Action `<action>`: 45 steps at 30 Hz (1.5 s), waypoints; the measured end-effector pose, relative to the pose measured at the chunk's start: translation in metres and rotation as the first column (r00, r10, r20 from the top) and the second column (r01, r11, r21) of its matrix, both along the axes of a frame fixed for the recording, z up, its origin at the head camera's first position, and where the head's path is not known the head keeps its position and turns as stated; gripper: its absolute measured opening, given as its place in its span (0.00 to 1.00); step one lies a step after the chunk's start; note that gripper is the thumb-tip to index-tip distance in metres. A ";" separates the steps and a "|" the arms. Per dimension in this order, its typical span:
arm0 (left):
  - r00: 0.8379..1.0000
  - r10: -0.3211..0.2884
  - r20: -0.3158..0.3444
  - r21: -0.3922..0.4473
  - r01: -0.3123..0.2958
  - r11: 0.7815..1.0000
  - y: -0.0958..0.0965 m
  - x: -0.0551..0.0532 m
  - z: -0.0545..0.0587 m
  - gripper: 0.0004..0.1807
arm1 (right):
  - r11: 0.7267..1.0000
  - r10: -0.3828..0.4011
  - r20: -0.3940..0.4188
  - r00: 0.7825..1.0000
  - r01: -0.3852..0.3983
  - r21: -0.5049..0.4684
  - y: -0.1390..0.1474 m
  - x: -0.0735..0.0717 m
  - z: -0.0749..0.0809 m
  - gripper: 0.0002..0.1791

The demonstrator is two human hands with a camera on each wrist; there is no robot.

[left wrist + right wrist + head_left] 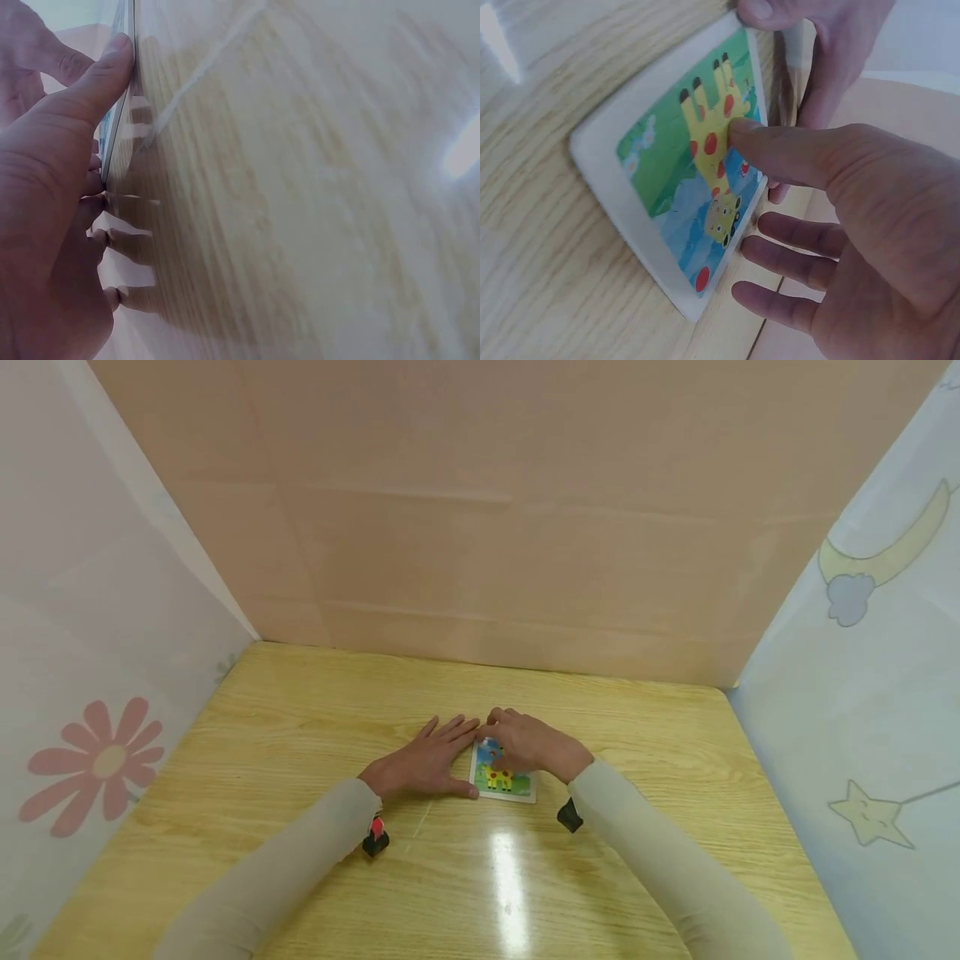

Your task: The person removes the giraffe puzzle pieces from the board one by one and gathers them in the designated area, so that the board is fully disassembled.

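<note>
A small giraffe picture board with a white border lies flat on the wooden table. My left hand is spread on the table at the board's left side, its thumb right at the board's edge. Over the upper part of the board is my right hand, hiding some of the picture. In the right wrist view, the right thumb touches the giraffe's body, while the other fingers extend loosely past the board's edge. The yellow giraffe has red spots on a green and blue background.
The wooden table meets a tan panel at the back. Side walls carry a pink flower on the left and a moon and star on the right. Bright glare shows in front of the board.
</note>
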State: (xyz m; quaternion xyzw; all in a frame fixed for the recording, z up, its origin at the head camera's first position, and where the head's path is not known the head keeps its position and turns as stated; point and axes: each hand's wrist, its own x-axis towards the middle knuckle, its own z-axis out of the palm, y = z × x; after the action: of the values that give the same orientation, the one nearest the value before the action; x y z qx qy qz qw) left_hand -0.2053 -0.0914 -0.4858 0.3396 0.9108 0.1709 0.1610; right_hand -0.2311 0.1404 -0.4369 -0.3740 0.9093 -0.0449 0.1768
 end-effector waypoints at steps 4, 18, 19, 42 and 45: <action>1.000 -0.003 -0.001 -0.010 0.003 1.000 0.002 -0.001 -0.002 0.60 | 1.000 0.000 0.011 1.000 0.000 0.016 -0.001 -0.003 0.003 0.26; 1.000 -0.026 -0.016 -0.013 0.025 1.000 0.001 0.000 -0.003 0.59 | 0.995 -0.003 0.046 0.999 0.008 -0.102 0.001 -0.004 0.000 0.20; 1.000 -0.026 -0.016 -0.010 0.025 1.000 0.001 0.000 -0.003 0.59 | 0.994 0.002 0.038 0.999 0.002 -0.114 0.002 -0.004 -0.002 0.20; 1.000 -0.025 -0.018 -0.018 0.025 1.000 0.000 -0.001 -0.006 0.60 | 0.997 0.023 -0.029 0.999 -0.025 -0.067 0.009 -0.001 -0.006 0.25; 0.999 -0.023 -0.023 -0.019 0.022 1.000 0.000 -0.001 -0.004 0.60 | 0.997 0.051 -0.058 0.997 -0.054 -0.049 0.010 -0.002 -0.005 0.26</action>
State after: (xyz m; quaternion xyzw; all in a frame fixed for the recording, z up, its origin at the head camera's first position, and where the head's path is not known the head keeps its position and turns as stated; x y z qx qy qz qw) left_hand -0.2068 -0.0912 -0.4901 0.3504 0.9102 0.1567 0.1553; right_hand -0.2333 0.1503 -0.4420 -0.4032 0.9024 -0.0523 0.1426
